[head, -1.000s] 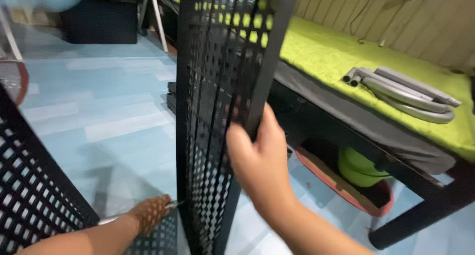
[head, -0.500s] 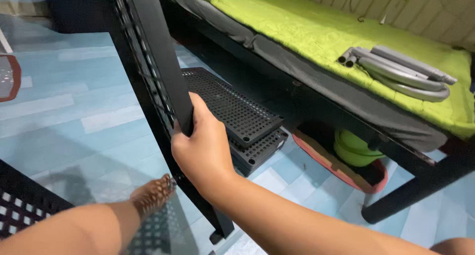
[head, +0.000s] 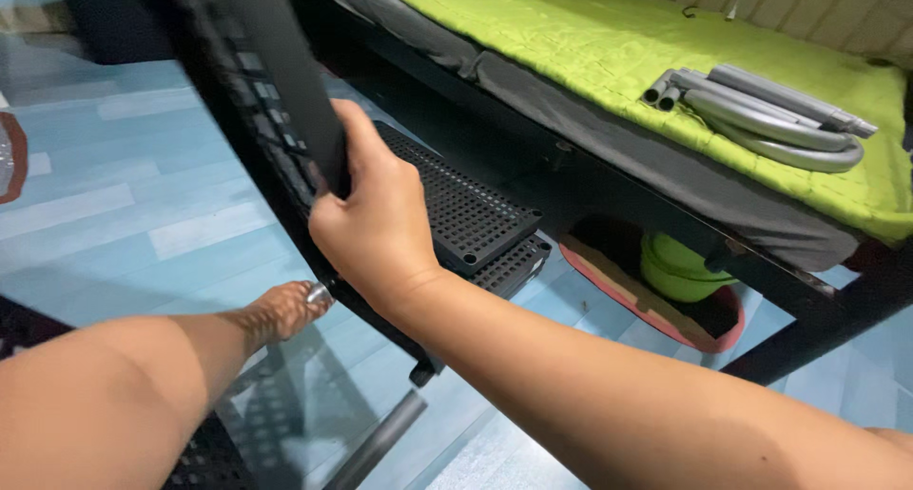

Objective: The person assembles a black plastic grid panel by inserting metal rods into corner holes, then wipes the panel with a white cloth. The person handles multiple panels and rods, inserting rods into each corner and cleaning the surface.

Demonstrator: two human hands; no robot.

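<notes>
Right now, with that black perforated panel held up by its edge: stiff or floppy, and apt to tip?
Probably stiff: the black perforated panel keeps a straight edge under the right hand. Likely light for its size, being mostly holes. Apt to swing or tip, since it stands tilted, while the left hand reaches near its lower edge.

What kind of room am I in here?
Probably a bedroom at home: a bed with a green cover stands on a pale blue plank floor, with a green tub stored beneath. Grey tubes lie on the cover.

You see a black panel (head: 276,119) with a grid of holes, a lime-green quilted bed cover (head: 609,43), grey tubes (head: 761,110), and pale blue plank floor (head: 124,214).
</notes>
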